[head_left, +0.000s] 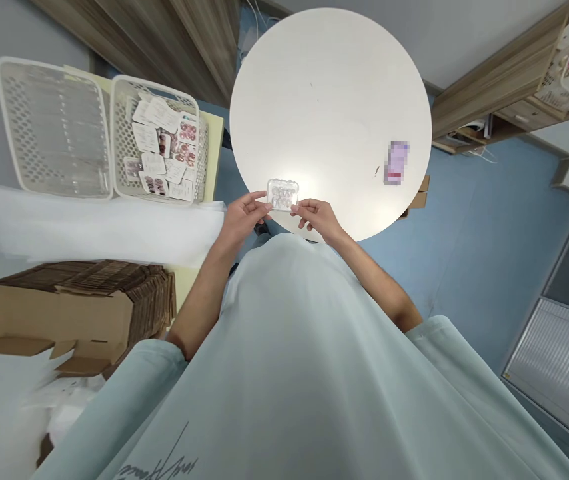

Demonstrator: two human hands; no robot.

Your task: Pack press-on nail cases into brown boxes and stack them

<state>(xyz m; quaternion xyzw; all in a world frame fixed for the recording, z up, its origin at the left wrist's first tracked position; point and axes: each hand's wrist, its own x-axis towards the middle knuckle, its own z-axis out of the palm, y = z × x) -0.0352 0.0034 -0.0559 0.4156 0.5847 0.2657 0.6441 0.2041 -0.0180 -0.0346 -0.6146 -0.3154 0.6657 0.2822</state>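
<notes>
We record a blue floor (469, 220) on the right side of the view. Above it stands a wood-grain cabinet (499, 90). We note a round white tabletop (324, 73) directly in front of the wearer, whose loose, pale blue-green shirt (304, 347) fills the lower middle.

To the left we see a stack of folded brown cardboard boxes (54, 313), with white sheets (114, 233) lying just beyond it. Past the sheets, two white perforated baskets stand side by side: the left basket (54, 65) holds clear plastic trays, and the right basket (123, 120) holds a loose heap of small packs (154, 150), some with white card backs up, others showing pinkish contents.

Left hand (242, 215): we find the fingers partly bent, thumb and forefinger closed at the left end of a clear plastic pack. Right hand (318, 219): thumb and forefinger pinch the pack's near right corner, the other fingers curled below.

On the tabletop's right part we log a purple oblong item (397, 163), pixelated, identity unreadable.

The clear plastic pack (283, 195) is between both hands, over the tabletop's near edge; small rounded pieces show inside. We cannot tell whether it touches the surface.
</notes>
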